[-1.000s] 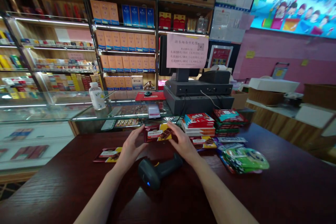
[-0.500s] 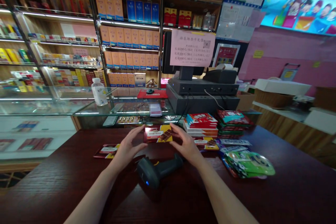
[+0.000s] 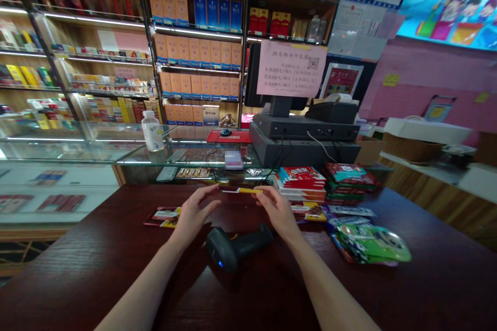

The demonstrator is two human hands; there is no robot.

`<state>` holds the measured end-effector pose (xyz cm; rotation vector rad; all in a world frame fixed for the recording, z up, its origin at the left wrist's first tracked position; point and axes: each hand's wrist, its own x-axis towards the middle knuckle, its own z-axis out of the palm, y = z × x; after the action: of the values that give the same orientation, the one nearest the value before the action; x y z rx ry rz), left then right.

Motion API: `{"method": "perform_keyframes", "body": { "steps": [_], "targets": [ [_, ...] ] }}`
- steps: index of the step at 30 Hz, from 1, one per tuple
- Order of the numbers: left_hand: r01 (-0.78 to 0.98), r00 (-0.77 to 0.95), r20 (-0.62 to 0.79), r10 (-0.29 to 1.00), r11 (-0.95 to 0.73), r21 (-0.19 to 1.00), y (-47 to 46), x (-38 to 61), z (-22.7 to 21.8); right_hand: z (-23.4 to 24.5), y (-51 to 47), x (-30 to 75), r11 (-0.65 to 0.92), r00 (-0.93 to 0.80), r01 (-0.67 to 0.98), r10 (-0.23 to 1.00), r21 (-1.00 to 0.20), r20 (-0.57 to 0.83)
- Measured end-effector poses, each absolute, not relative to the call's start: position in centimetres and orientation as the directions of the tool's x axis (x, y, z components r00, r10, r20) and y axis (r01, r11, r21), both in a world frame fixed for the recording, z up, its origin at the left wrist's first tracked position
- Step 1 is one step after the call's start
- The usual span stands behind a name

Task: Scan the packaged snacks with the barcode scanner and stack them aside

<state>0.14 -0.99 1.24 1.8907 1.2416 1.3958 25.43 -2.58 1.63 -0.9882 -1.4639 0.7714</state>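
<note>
Head view, left hand and right hand gripping both ends of a flat red and yellow chocolate bar pack, black plastic barcode scanner at six o'clock

You face lit wooden shelves packed with boxes, above a glass display counter. To your right, a pink wall runs beneath a bright wall screen, with a wooden side counter along it. Patterned floor shows at near left.
</note>
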Motion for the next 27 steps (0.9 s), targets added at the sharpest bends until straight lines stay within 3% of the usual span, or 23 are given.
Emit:
{"method": "perform_keyframes", "body": {
  "steps": [5,15,22,27],
  "targets": [
    [0.362,-0.006,0.472,0.882,-0.438,0.823,-1.2,0.9,1.2,1.8,-2.6,25.0,0.389,0.043,0.135,0.917,-0.911,0.398],
    [0.400,0.042,0.520,0.853,-0.491,0.774,-1.3,1.0,1.3,1.7,-2.3,25.1,0.368,0.086,0.225,0.915,-0.902,0.395],
    [0.638,0.249,0.583,0.773,-0.584,0.501,-1.3,0.0,1.4,1.6,-2.3,25.3,0.347,0.067,0.274,0.924,-0.897,0.377],
    [0.685,0.365,0.565,0.740,-0.624,0.376,-1.1,-0.4,1.2,1.7,-2.3,25.2,0.346,0.064,0.295,0.923,-0.891,0.380]
  ]
}}
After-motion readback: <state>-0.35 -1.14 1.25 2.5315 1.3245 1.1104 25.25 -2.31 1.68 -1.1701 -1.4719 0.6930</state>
